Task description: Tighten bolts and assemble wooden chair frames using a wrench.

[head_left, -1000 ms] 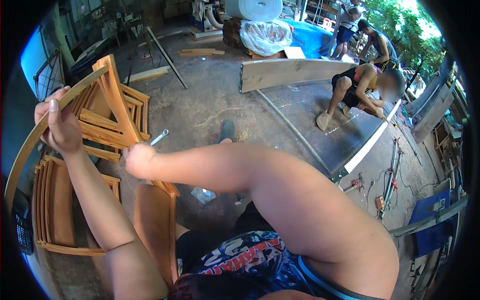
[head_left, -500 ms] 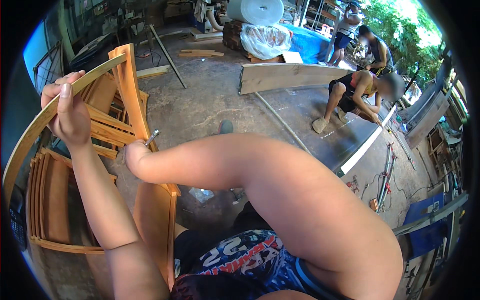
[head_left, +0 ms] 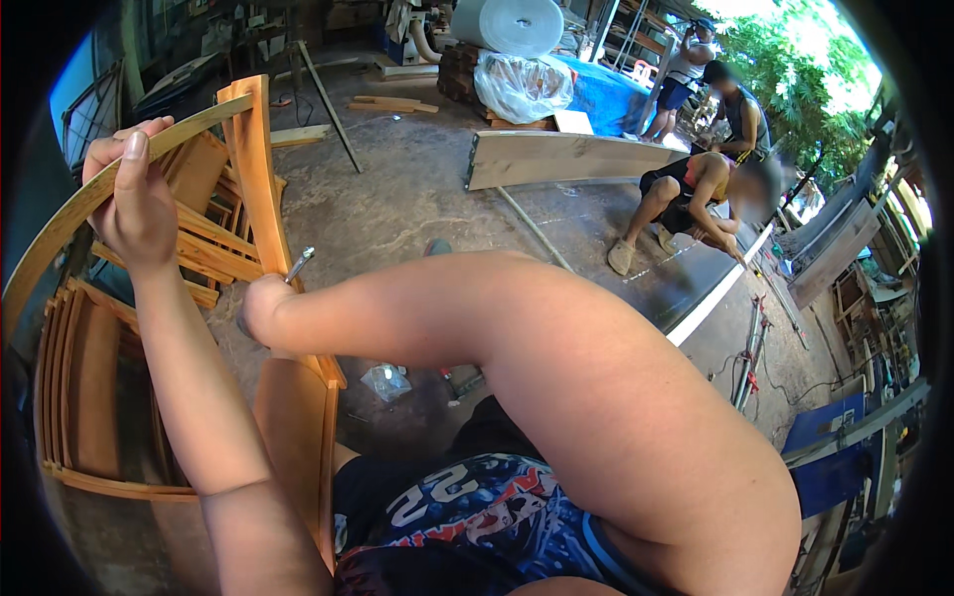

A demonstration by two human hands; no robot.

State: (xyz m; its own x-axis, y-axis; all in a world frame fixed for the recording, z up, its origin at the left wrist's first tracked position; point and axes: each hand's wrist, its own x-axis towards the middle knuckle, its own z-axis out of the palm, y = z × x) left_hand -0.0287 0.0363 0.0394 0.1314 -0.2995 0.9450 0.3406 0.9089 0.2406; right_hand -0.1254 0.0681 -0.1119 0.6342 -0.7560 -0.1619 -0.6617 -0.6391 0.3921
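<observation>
High on the left, my left hand (head_left: 139, 199) is closed round a thin curved wooden slat (head_left: 62, 226), thumb on its near face. The slat's far end meets the top of an upright orange-brown wooden post (head_left: 252, 159). My right hand (head_left: 268, 310) is bent in a fist at the lower part of that post, its fingers mostly turned from view. Out of it sticks a slim silver metal tool (head_left: 300, 263), its exact kind unclear. Below the fist, a wooden panel (head_left: 288, 422) with a raised edge strip leans close to my body.
Stacked wooden chair-like frames (head_left: 84, 387) stand at left. A clear plastic bag (head_left: 386, 381) lies on the floor. At right a person (head_left: 696, 204) crouches by a long board (head_left: 730, 288); two more people are behind. A long grey panel (head_left: 566, 159) stands on edge.
The whole view has shifted slightly, with the floor things moving a little left. Both hands keep their places on the slat and at the post. The crouching person's arms have moved slightly.
</observation>
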